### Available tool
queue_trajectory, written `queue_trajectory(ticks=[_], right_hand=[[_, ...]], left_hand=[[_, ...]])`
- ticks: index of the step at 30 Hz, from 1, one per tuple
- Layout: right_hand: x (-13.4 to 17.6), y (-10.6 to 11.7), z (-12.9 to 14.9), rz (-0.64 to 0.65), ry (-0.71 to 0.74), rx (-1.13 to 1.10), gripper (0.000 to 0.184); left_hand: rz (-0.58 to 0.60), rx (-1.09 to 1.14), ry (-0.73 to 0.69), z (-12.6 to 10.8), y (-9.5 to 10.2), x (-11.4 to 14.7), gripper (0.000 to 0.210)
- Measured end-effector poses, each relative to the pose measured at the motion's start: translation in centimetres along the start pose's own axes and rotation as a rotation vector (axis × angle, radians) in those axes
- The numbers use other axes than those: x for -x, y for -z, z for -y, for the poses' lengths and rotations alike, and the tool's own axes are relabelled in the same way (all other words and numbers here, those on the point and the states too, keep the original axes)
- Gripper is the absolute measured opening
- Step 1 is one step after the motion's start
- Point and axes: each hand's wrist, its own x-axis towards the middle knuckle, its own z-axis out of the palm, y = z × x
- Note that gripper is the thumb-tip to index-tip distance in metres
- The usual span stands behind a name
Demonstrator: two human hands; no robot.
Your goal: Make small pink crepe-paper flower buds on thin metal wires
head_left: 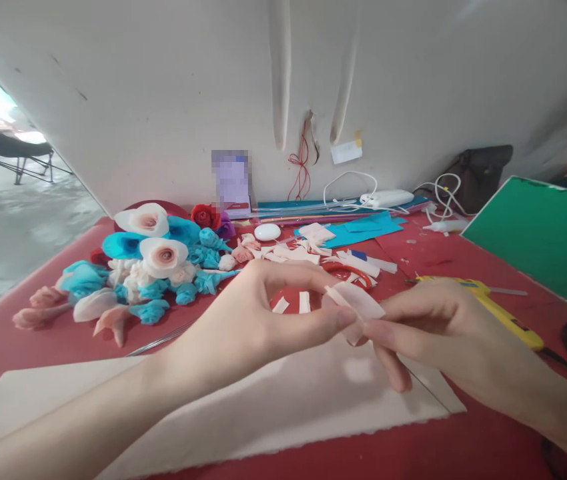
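Between my two hands is a small piece of pale pink crepe paper (358, 301), folded or curled, held up over the table. My left hand (283, 303) pinches its left side between thumb and fingers. From the right, my right hand (433, 327) grips the lower right edge with thumb and forefinger, its other fingers bent below. Under both hands lies a large pale paper sheet (263, 407) with a dark line near its right end. Just behind my hands are orange-handled scissors (351, 270), partly hidden, and small cut paper strips (304, 302).
Paper flowers (163, 257) in white, blue and pink crowd the left side. A yellow glue gun (503, 313) with a black cable lies at right, before a green board (543, 240). Blue paper sheets (363, 230), a white power strip (387, 198) and a black bag (483, 177) sit by the wall.
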Motion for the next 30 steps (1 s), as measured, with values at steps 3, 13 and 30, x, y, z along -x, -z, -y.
queue_trajectory(ticks=[3,13,30], right_hand=[[-0.2,0.1,0.2,0.046,-0.031,-0.05,0.032],[0.4,0.0,0.2,0.07,-0.06,-0.066,0.039],[0.4,-0.5,-0.3,0.087,0.055,-0.087,0.038]], left_hand=[[-0.016,0.094,-0.013,0.2,0.6,0.1,0.024],[0.056,-0.029,-0.157,1.6,-0.1,0.2,0.013],[0.021,0.183,-0.205,2.7,-0.6,-0.2,0.009]])
